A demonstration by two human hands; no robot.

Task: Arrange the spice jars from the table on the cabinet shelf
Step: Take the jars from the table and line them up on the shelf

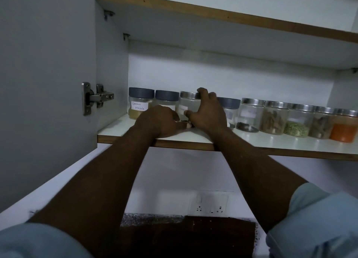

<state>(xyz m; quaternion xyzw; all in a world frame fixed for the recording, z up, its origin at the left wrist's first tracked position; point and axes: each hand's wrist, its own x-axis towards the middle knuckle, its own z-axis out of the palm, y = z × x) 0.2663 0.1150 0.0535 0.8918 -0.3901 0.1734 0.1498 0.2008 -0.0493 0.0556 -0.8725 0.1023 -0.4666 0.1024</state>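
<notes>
Nine spice jars (249,112) are seen lined up along the back of the cabinet shelf (251,142), beside an open cabinet door (48,83) hung on a steel hinge (97,97). At far left, the Garam Masala jar (141,104) is stood just beside a second grey-lidded jar (167,97). The left hand (160,122) is laid knuckles-up on the shelf before these, fingers bent toward the foot of the third jar; whether anything is held there cannot be told. That steel-lidded jar (188,102) is gripped by the right hand (210,112), fingers hooked over its lid and thumb pressed to its front. Further right, a fourth jar (230,106), grey-lidded, is followed by five steel-lidded ones, filled with dark spice (247,126), brown sticks (273,120), green seeds (295,128), brown bark (319,127) and orange powder (342,132)
</notes>
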